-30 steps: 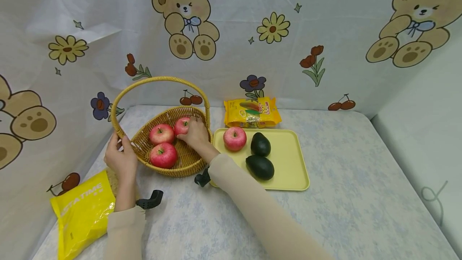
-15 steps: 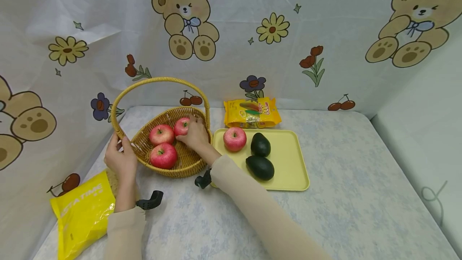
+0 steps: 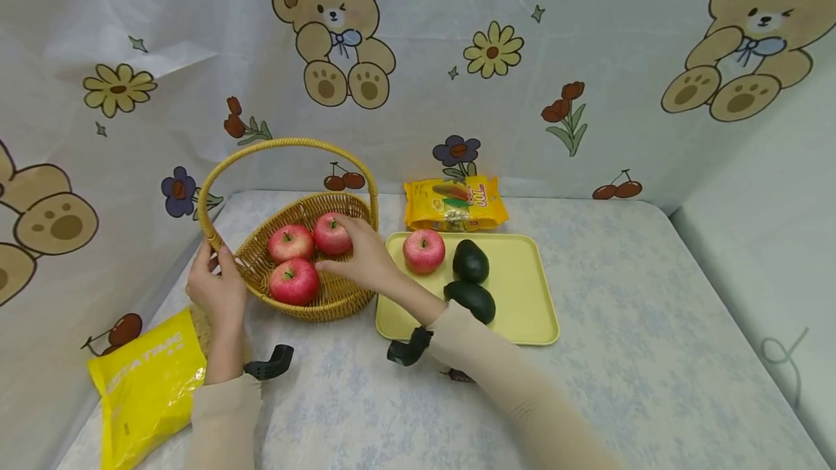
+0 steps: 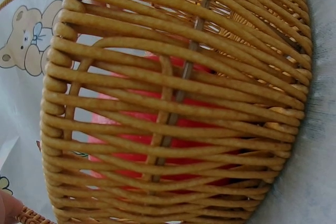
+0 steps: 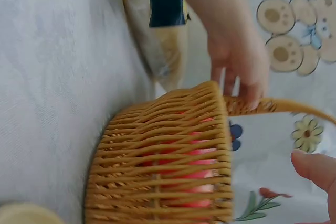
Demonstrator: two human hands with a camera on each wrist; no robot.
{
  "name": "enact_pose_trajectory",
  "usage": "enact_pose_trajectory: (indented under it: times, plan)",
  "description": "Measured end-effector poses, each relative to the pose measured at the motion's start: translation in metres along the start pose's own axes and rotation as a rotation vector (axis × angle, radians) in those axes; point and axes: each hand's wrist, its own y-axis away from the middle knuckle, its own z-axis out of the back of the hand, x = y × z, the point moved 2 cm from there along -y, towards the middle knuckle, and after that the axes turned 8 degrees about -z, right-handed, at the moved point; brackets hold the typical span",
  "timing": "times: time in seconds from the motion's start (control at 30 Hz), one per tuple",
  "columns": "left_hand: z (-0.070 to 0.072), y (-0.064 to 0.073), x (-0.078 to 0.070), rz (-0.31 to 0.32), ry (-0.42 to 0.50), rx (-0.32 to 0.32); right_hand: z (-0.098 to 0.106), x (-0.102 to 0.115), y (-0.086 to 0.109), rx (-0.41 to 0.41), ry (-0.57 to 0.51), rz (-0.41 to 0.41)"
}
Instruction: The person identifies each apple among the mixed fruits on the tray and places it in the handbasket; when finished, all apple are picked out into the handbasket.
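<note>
The wicker basket sat toward the table's far left, its rim uncovered along the front and its tall handle arching over the opening. To the basket's right, past a pale yellow tray, the patterned tabletop ran out to its right edge. Behind the basket, a bear-print cloth rose at the table's back.

At the basket's left, the left hand pinched the handle's foot. Over the basket's right rim, the right hand had thumb and fingers spread wide beside the rear right apple; whether the fingertips touched it could not be told. Left of that apple, in the basket, lay a paler apple and a front apple.

Just right of the basket, the tray carried another apple and two avocados; the right sleeve crossed above its front edge. A mango-printed packet stood right of the basket, behind the tray; a yellow bag lay in front, left.
</note>
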Motion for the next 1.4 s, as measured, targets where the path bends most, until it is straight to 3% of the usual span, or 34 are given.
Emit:
enact_pose_trajectory:
  times: [0.2,0.37,0.63,0.9,1.2,1.4]
  plan:
    - [0.001,-0.001,0.0,0.002,-0.004,-0.004,0.04,-0.004,0.032,0.046,-0.054,0.064]
    - [0.001,-0.003,0.0,-0.019,-0.018,-0.015,0.071,-0.021,0.042,-0.041,-0.06,0.098]
    - [0.001,-0.004,0.001,-0.011,-0.017,-0.006,0.103,-0.058,0.037,-0.15,-0.088,-0.022]
    - [0.001,-0.003,0.0,-0.019,-0.011,-0.011,0.104,-0.089,0.027,-0.167,-0.104,-0.09]
    - [0.001,-0.001,0.001,-0.034,-0.012,-0.011,0.09,-0.117,0.022,-0.128,0.002,-0.136]
    - [0.0,0.0,0.0,-0.034,-0.016,-0.011,0.085,-0.123,0.022,-0.114,0.065,-0.158]
